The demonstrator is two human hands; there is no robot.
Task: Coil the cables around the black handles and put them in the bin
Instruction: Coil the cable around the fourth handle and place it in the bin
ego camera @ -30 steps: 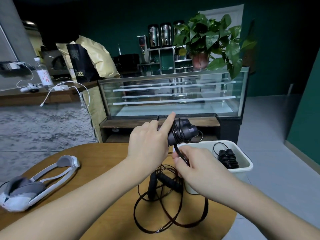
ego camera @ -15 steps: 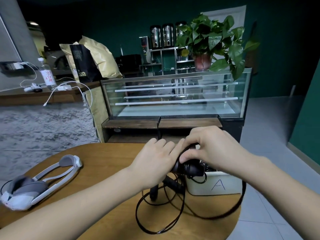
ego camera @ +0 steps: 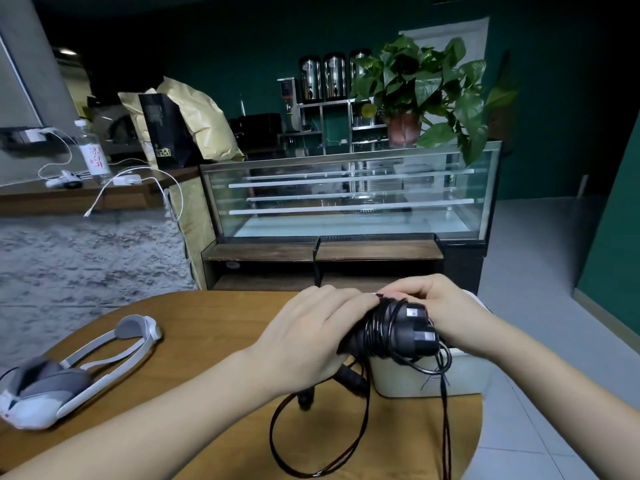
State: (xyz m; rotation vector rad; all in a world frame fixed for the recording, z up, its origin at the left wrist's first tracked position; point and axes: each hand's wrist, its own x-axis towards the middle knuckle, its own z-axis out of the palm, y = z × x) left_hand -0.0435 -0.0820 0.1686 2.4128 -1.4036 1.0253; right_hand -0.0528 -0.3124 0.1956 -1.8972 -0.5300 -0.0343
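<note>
My left hand (ego camera: 308,337) grips a pair of black handles (ego camera: 412,332) held side by side, with several turns of thin black cable (ego camera: 381,327) wound round them. My right hand (ego camera: 440,306) is over the far side of the bundle and pinches the cable at its top. The loose end of the cable (ego camera: 445,427) hangs down past the table edge. A second pair of black handles (ego camera: 349,377) lies on the wooden table (ego camera: 194,327) under my left hand, its cable (ego camera: 277,441) in loose loops. The white bin (ego camera: 433,379) stands just behind and below the bundle, mostly hidden.
A white and grey headset (ego camera: 69,372) lies at the table's left. Beyond the table stand a glass display case (ego camera: 349,195) with a potted plant (ego camera: 426,88) on it, and a wooden counter (ego camera: 79,195) with a bottle and white cables.
My right hand has carried the cable round from below the handles, over their top, to the far side. The bundle came down from chest height to just above the bin.
</note>
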